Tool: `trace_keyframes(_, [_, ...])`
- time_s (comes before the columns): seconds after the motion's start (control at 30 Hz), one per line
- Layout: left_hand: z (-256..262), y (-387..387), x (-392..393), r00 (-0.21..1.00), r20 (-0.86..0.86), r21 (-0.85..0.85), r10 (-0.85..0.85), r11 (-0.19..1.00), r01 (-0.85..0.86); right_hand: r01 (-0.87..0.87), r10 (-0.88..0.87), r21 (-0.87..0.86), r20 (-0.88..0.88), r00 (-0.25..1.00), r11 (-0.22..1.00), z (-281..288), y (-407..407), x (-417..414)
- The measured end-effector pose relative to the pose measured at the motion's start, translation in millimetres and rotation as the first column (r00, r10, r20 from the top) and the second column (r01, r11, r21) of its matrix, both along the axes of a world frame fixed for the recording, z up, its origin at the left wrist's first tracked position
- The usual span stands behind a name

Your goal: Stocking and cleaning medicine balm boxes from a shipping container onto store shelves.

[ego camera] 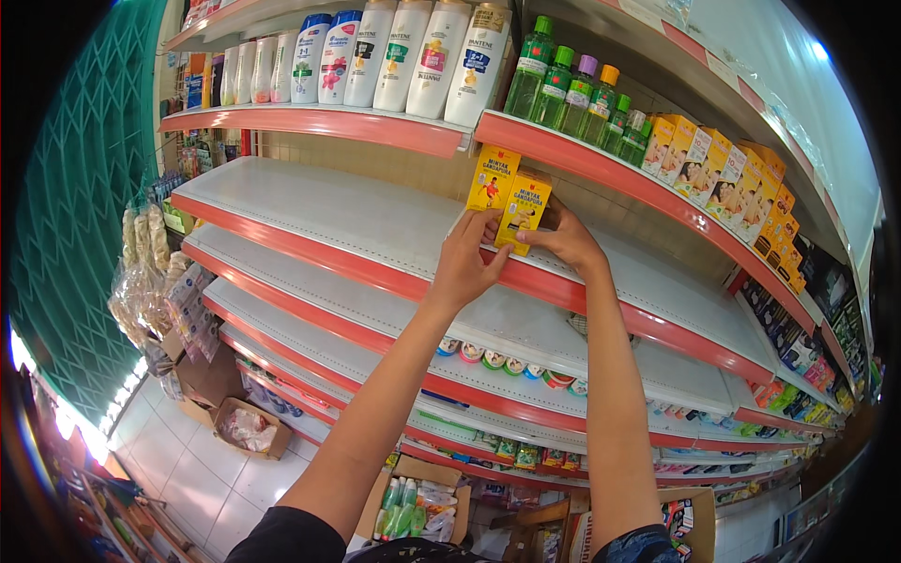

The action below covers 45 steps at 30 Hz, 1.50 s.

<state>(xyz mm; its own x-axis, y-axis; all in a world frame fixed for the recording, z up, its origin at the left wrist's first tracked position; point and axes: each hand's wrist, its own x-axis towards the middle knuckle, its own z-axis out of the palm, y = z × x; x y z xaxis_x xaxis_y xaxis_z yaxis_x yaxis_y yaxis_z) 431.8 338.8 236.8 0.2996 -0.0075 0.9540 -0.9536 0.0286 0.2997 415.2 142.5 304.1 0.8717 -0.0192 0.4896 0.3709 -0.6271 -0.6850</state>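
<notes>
Two yellow medicated-oil cartons stand at the front of a grey metal shelf (331,211) with a red edge strip. The front carton (526,204) overlaps the right side of the rear carton (493,176). My left hand (468,257) grips the front carton at its lower left, with fingers bent in front of the rear carton's base. On the front carton's right side, my right hand (574,243) holds it, thumb across the lower face. The right fingers are partly hidden behind the carton.
Just above the hands runs a red-edged shelf (598,151) with green oil bottles (556,88) and several cartons (704,169). Shampoo bottles (422,60) stand upper left. Below are a cardboard box (457,514) of bottles, another floor box (278,436) and a green folding gate (77,232).
</notes>
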Motion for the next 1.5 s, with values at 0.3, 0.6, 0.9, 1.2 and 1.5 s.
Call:
trace_keyframes(0.3, [-1.7, -5.7, 4.2, 0.990, -0.136, -0.055, 0.034, 0.998, -0.041, -0.110, 0.109, 0.104, 0.019, 0.994, 0.988, -8.2, -1.4, 10.2])
trace_keyframes(0.6, [5.3, -6.2, -3.0, 0.955, -0.296, -0.196, -0.021, 0.980, -0.039, -0.164, 0.207, 0.288, -0.123, 0.971, 0.943, -7.4, -3.6, 6.9])
trace_keyframes(0.9, [9.7, -2.0, 8.3, 0.948, -0.318, -0.118, -0.006, 0.992, -0.033, -0.178, 0.228, 0.300, -0.138, 0.964, 0.937, -5.9, -2.4, 10.0])
trace_keyframes(1.2, [-35.1, 35.8, -57.0, 0.919, -0.365, -0.218, -0.146, 0.974, 0.067, 0.279, -0.405, 0.327, 0.434, 0.805, 0.903, -80.3, 87.2, -145.6])
trace_keyframes(1.5, [-343.2, 108.8, -292.7, 0.470, -0.879, 0.197, -0.083, 0.834, 0.516, 0.076, 0.138, 0.345, -0.556, 0.819, 0.935, -336.7, 153.9, -389.8])
